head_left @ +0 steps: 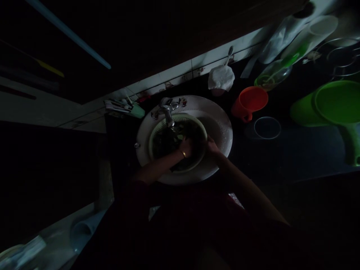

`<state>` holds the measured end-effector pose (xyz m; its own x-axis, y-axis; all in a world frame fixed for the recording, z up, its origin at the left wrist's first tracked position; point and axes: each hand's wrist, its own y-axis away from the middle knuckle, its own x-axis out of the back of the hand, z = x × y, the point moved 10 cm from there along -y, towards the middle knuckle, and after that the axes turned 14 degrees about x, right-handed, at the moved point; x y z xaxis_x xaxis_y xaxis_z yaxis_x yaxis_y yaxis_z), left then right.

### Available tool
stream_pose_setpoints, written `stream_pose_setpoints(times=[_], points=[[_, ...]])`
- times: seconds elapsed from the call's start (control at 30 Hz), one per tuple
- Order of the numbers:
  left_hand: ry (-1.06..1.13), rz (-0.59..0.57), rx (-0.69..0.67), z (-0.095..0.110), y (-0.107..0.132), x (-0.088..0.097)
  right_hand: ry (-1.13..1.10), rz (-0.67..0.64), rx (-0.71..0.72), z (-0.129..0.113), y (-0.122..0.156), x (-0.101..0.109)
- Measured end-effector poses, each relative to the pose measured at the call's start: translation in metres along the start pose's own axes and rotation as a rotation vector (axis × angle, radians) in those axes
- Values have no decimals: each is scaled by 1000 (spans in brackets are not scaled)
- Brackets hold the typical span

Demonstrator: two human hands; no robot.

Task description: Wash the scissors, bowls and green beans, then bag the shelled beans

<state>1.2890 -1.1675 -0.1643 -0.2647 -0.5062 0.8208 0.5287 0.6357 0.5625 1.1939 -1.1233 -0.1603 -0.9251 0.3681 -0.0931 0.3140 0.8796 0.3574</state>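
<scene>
Strainer bowl (157, 129): round, pale green rim, dark leafy contents inside, seated upright in the white basin (222, 127) directly beneath the tap (168, 112); too dim to make out the contents further.

Dim home washing corner, round basin (222, 131), tap (168, 112), plastic mugs (249, 102)

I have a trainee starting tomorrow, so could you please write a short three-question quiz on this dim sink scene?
1. True or false: the left hand is inside the green bowl.
2. Which cup stands nearest the sink? A) orange cup B) blue cup C) black cup
3. What hangs over the bowl?

Key
1. True.
2. A.
3. The tap. The right hand rests at the bowl's rim.
</scene>
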Motion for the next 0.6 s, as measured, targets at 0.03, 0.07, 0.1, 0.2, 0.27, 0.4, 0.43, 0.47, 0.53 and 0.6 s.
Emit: stream_pose_setpoints(times=[0.03, 0.07, 0.1, 0.2, 0.27, 0.4, 0.43, 0.47, 0.53, 0.6], points=[[-50, 19, 8, -15, 1, 6, -8, -2, -5, 2, 0, -1], [-87, 43, 54, -34, -1, 14, -19, -3, -10, 3, 0, -1], [-108, 76, 143, -55, -5, 25, -33, 0, -14, 5, 0, -2], [-121, 175, 385, -95, -9, 52, -71, 5, -28, 6, -1, -4], [-123, 193, 396, -88, -8, 56, -79, 1, -27, 5, -1, -5], [-103, 120, 250, -52, -7, 52, -79, 3, -8, -1, 1, -5], [-75, 125, 252, -51, -8, 56, -79, 9, -12, -1, 1, -4], [-37, 145, 281, -54, -10, 61, -80, 11, -16, -1, 1, -5], [43, 215, 355, -67, -11, 73, -91, 13, -25, -1, 0, -7], [96, 271, 388, -73, -11, 81, -109, 6, -49, -1, -2, -11]])
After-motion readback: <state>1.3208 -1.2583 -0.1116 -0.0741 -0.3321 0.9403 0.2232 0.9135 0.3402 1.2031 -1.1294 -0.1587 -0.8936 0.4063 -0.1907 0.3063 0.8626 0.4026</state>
